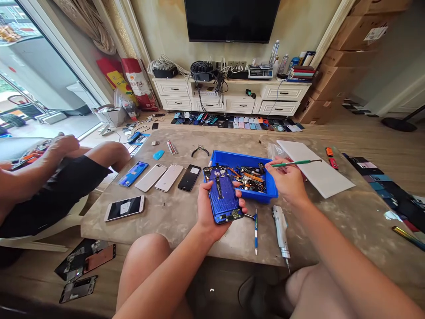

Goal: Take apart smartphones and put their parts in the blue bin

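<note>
1. Blue smartphone clamped in the left hand, above the worktop, just before a blue plastic tray of phone parts.
2. Right hand pinches a green-handled screwdriver beyond the tray.

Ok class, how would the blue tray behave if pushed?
The blue tray looks like thin plastic, so it's probably light and slightly flexible. Its loose phone parts could jostle over the shallow walls if shoved. Its wide, low shape should resist tipping.
</note>
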### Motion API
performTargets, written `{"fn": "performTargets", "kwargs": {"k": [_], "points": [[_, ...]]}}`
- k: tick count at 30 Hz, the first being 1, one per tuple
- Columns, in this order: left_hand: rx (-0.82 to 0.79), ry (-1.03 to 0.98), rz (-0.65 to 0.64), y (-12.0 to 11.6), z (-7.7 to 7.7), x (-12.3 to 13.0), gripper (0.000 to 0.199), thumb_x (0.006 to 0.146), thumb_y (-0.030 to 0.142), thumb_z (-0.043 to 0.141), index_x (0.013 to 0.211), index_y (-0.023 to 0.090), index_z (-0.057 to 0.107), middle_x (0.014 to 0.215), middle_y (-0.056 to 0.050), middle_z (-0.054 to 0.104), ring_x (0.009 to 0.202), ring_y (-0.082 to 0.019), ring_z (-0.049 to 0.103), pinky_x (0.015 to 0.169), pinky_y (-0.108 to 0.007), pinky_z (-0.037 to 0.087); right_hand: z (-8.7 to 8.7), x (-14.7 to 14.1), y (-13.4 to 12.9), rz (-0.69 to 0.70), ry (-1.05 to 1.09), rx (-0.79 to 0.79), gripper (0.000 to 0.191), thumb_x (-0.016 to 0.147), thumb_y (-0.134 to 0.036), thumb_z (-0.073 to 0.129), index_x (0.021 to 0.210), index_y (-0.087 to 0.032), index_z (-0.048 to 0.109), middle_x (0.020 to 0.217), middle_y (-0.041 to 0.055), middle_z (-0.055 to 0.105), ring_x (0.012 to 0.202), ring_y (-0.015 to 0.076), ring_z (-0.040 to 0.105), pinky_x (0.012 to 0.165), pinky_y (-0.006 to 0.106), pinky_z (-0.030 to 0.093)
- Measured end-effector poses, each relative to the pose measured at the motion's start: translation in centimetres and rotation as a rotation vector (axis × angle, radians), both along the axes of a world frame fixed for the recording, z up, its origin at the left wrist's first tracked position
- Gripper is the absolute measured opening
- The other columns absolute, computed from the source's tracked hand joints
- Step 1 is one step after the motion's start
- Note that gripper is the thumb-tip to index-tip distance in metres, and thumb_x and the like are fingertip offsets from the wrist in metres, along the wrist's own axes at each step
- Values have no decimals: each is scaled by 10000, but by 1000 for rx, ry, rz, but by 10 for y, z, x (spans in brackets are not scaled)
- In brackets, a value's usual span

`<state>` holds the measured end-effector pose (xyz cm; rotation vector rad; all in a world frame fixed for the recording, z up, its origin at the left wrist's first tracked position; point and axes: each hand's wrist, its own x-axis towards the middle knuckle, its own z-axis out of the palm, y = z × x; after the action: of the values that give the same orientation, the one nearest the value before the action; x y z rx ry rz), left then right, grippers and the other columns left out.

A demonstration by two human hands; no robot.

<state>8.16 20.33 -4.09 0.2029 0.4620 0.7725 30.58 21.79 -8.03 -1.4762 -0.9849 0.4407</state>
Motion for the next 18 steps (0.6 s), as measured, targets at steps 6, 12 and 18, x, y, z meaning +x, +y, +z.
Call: {"fn": "performTargets", "kwargs": {"k": [6,12,18], "points": [[92,-153,-38,1,-1,-6,559,859,508,422,1092,56,655,838,-102,591,672,-216,587,662,-351,490,6,4,-4,-14,-68,25,240,787,-435,743,843,-204,710,822,53,729,788,222,702,772,383,578],[122,-160,-39,-1,2,-8,569,836,508,427,1105,60,650,828,-101,584,654,-214,576,645,-352,477,-21,10,14,-11,-116,-21,307,854,-480,702,874,-175,680,802,50,721,755,204,705,754,398,594],[131,-172,-48,-1,5,-9,562,825,511,427,1098,72,649,820,-93,574,649,-209,569,639,-347,468,-34,16,17,-23,-146,-53,260,913,-400,678,929,-140,666,875,32,710,783,161,686,766,362,577]]}}
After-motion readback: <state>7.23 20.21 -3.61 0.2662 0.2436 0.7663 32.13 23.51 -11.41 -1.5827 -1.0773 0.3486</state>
